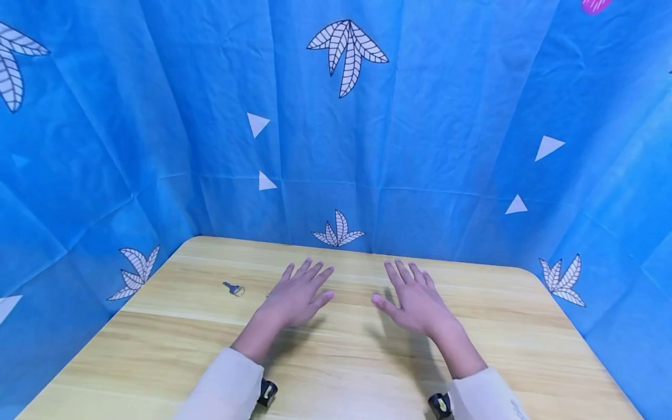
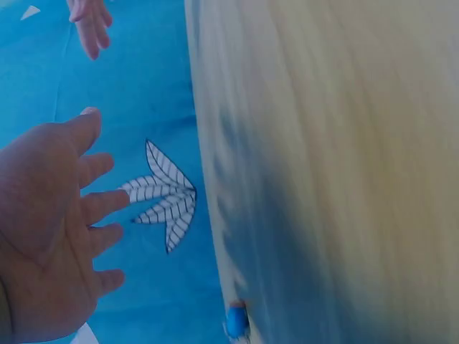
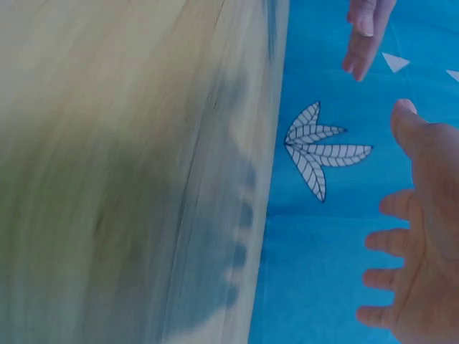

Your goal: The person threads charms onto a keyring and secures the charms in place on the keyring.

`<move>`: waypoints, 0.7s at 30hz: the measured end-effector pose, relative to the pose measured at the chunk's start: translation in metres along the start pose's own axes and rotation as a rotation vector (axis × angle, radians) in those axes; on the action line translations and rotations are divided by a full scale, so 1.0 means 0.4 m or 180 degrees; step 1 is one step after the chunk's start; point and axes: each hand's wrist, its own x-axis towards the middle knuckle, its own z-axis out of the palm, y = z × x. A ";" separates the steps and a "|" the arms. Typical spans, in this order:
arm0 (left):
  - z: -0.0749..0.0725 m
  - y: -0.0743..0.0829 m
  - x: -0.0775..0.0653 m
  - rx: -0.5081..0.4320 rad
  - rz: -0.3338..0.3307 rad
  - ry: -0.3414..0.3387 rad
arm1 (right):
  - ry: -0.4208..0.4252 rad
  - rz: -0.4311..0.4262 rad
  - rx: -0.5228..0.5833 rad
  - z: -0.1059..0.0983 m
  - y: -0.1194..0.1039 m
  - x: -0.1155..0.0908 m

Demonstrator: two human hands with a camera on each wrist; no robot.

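My left hand (image 1: 298,296) hovers above the wooden table with its fingers extended and spread, holding nothing. To its right, my right hand (image 1: 417,303) is held up in much the same way, also with nothing in it. A dark key (image 1: 231,288) on a metal ring lies on the table, left of the left hand. In the left wrist view, a small blue object (image 2: 237,320) sits near the table's edge; its kind is unclear. Part of something small shows beside the left hand in the head view, mostly hidden by that hand.
The light wooden table (image 1: 346,361) has rounded far corners. A blue curtain (image 1: 446,116) with white leaf and triangle prints hangs behind it and along both sides. Black wrist devices (image 1: 268,392) show at both cuffs.
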 end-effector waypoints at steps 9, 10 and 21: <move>-0.005 -0.088 -0.037 0.0006 -0.0128 -0.0085 | -0.0172 -0.0226 0.0086 0.024 -0.046 0.049; -0.006 -0.097 -0.041 -0.0007 -0.0141 -0.0101 | -0.0192 -0.0241 0.0114 0.027 -0.050 0.054; -0.029 -0.210 -0.102 -0.0016 -0.0332 -0.0093 | -0.0384 -0.0414 0.0185 0.053 -0.115 0.103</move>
